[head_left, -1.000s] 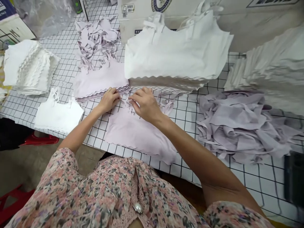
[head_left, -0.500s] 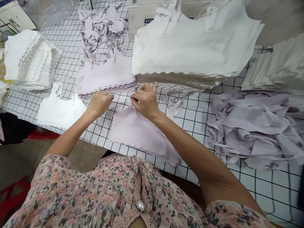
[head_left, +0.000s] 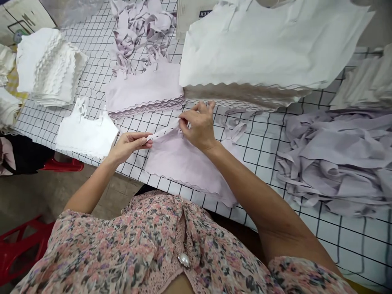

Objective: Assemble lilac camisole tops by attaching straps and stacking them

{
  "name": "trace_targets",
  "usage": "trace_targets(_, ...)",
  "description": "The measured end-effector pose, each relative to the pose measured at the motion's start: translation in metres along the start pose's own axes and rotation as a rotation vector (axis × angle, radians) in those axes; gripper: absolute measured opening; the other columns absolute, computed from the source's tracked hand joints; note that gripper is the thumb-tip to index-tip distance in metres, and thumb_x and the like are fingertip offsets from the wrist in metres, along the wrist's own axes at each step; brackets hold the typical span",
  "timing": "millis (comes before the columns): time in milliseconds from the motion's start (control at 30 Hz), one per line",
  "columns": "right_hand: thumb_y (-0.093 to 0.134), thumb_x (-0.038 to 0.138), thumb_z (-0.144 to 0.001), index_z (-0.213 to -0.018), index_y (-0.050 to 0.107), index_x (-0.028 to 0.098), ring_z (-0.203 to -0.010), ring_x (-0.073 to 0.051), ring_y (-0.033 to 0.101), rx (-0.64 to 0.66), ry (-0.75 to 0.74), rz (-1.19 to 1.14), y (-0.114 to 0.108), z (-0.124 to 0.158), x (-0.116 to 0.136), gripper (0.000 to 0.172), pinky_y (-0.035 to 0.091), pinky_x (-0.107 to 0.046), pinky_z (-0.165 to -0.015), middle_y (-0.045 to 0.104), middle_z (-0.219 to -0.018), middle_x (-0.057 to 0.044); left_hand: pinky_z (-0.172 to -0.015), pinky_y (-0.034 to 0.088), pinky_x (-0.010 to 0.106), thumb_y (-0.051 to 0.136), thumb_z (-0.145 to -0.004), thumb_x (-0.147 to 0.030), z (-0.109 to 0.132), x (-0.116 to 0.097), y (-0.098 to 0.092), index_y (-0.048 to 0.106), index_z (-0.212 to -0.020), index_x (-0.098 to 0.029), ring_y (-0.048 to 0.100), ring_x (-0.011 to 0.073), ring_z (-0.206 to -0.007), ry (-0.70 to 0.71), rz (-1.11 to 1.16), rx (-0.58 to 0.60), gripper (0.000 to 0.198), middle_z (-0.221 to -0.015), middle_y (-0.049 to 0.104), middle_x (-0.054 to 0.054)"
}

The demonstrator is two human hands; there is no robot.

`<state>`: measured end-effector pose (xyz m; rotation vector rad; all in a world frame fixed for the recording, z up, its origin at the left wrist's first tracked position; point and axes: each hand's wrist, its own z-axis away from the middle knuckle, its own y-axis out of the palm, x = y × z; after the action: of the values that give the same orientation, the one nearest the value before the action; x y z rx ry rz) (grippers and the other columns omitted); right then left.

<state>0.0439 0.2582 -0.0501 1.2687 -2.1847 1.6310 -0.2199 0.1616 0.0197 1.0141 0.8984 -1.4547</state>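
Note:
A pale lilac top with a scalloped hem lies flat on the checked table in front of me. My left hand pinches the end of a thin lilac strap and pulls it out to the left. My right hand is closed on the other end of that strap, at the top edge of the garment. The strap stretches between the two hands.
A stack of lilac tops lies just behind, with lilac scraps beyond it. A tall pile of white tops is at back right. A heap of lilac offcuts lies at right. White tops and a white stack lie at left. A red stool stands below.
My left hand has drawn back toward me and to the left, pulling the strap out taut. My right hand stayed at the garment's top edge. The view shifted slightly.

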Motion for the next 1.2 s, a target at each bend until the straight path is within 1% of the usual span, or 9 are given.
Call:
trace_targets(167,0.053,0.028,-0.100,-0.134,0.073,0.024,-0.132,-0.034,0.057,0.222,-0.089,-0.250,-0.021,0.005,0.025,0.039,0.041,-0.064,-0.116,0.072,-0.139,-0.011,-0.101,0.070,0.047,0.094,-0.076,-0.038,-0.004,-0.003,0.029,0.080,-0.107,-0.014,0.084,0.0242,-0.091,0.078,0.034,-0.045,0.042,-0.097,0.084,0.008)
trace_targets(267,0.060,0.041,-0.101,-0.122,0.079,0.025,-0.117,-0.028,0.063,0.328,-0.100,-0.471,-0.030,0.005,0.042,0.032,0.051,-0.051,-0.105,0.078,-0.116,-0.009,-0.097,0.071,0.043,0.094,-0.077,-0.037,-0.012,-0.011,0.043,0.076,-0.099,-0.015,0.084,0.0224,-0.089,0.130,0.041,0.013,0.035,-0.096,0.083,0.007)
trace_targets(333,0.066,0.043,-0.098,-0.102,0.082,0.025,-0.100,-0.025,0.064,0.308,-0.056,-0.508,-0.034,0.004,0.044,0.024,0.053,-0.046,-0.094,0.077,-0.092,-0.007,-0.095,0.071,0.042,0.094,-0.078,-0.038,-0.017,-0.016,0.048,0.076,-0.098,-0.015,0.084,0.0218,-0.087,0.123,0.046,0.052,0.036,-0.096,0.083,0.007)
trace_targets(400,0.070,0.041,-0.095,-0.088,0.080,0.025,-0.093,-0.024,0.063,0.247,0.000,-0.510,-0.038,0.005,0.040,0.021,0.053,-0.042,-0.087,0.074,-0.082,-0.006,-0.093,0.071,0.041,0.096,-0.076,-0.041,-0.021,-0.017,0.050,0.078,-0.099,-0.014,0.083,0.0216,-0.085,0.073,0.038,0.085,0.040,-0.095,0.083,0.008)
trace_targets(567,0.069,0.036,-0.094,-0.087,0.078,0.023,-0.084,-0.021,0.065,0.206,0.103,-0.564,-0.048,0.013,0.024,0.018,0.052,-0.037,-0.079,0.073,-0.080,-0.004,-0.087,0.071,0.037,0.098,-0.072,-0.049,-0.029,-0.010,0.054,0.080,-0.091,-0.012,0.081,0.0192,-0.078,-0.010,0.038,0.099,0.045,-0.087,0.082,0.008)
trace_targets(733,0.071,0.037,-0.093,-0.092,0.081,0.023,-0.087,-0.021,0.070,0.185,0.138,-0.587,-0.051,0.022,0.025,0.017,0.055,-0.038,-0.083,0.078,-0.089,-0.005,-0.084,0.069,0.035,0.097,-0.073,-0.049,-0.032,-0.008,0.065,0.079,-0.090,-0.014,0.079,0.0164,-0.075,-0.013,0.091,0.109,0.043,-0.087,0.081,0.006)
trace_targets(900,0.072,0.033,-0.095,-0.088,0.080,0.024,-0.080,-0.020,0.064,0.110,0.094,-0.559,-0.051,0.026,0.034,0.014,0.053,-0.039,-0.081,0.076,-0.082,-0.004,-0.085,0.065,0.035,0.093,-0.078,-0.043,-0.033,-0.008,0.079,0.076,-0.085,-0.016,0.073,0.0140,-0.076,0.107,0.063,0.047,0.033,-0.081,0.077,0.002)
trace_targets(1000,0.070,0.032,-0.096,-0.087,0.077,0.024,-0.083,-0.021,0.063,0.077,0.131,-0.533,-0.052,0.029,0.036,0.013,0.053,-0.041,-0.084,0.075,-0.084,-0.004,-0.089,0.061,0.038,0.086,-0.089,-0.043,-0.032,-0.004,0.088,0.074,-0.089,-0.018,0.073,0.0158,-0.085,0.163,-0.024,0.008,0.027,-0.090,0.078,0.004)
trace_targets(1200,0.063,0.029,-0.099,-0.089,0.069,0.024,-0.092,-0.023,0.062,0.114,0.119,-0.448,-0.059,0.037,0.024,0.013,0.052,-0.045,-0.091,0.071,-0.088,-0.005,-0.095,0.054,0.041,0.072,-0.101,-0.047,-0.030,0.013,0.094,0.070,-0.100,-0.021,0.069,0.0204,-0.100,0.353,-0.376,-0.034,0.026,-0.106,0.077,0.006)
